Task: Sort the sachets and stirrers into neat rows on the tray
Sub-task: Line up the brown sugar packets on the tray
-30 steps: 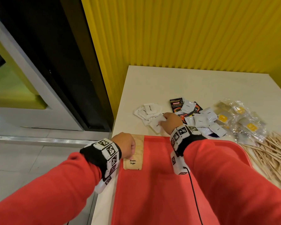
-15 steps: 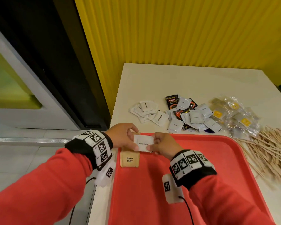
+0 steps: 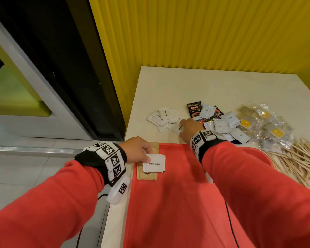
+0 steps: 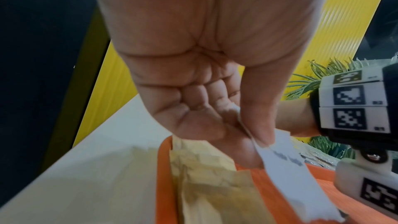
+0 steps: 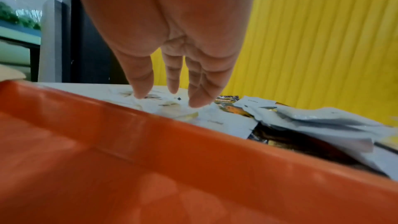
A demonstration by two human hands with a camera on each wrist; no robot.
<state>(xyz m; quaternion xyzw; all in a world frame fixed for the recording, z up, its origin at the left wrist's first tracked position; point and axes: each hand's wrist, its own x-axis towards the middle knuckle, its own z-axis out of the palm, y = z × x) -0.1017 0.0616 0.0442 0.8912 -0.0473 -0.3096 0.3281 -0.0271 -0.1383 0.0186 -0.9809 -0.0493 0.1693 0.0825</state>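
Note:
My left hand [image 3: 138,149] pinches a white sachet marked White Sugar [image 3: 154,163] by its left edge, over a brown sugar sachet [image 3: 147,176] lying at the far left of the red tray [image 3: 177,203]. In the left wrist view the thumb presses the white sachet [image 4: 286,168] against the fingers above the brown sachet [image 4: 206,176]. My right hand [image 3: 187,127] reaches past the tray's far rim with straight fingers [image 5: 142,83] touching the pile of white sachets [image 3: 164,117] on the table.
Coffee sachets, white and black [image 3: 215,119], lie right of the white pile. Clear packets with yellow labels [image 3: 265,126] follow, then a heap of wooden stirrers [image 3: 301,163] by the tray's right edge. A yellow ribbed wall [image 3: 204,33] backs the cream table [image 3: 186,86].
My right hand let go of the white sugar sachet and went back out to the white pile. My left hand keeps the sachet and has lowered it over the brown one.

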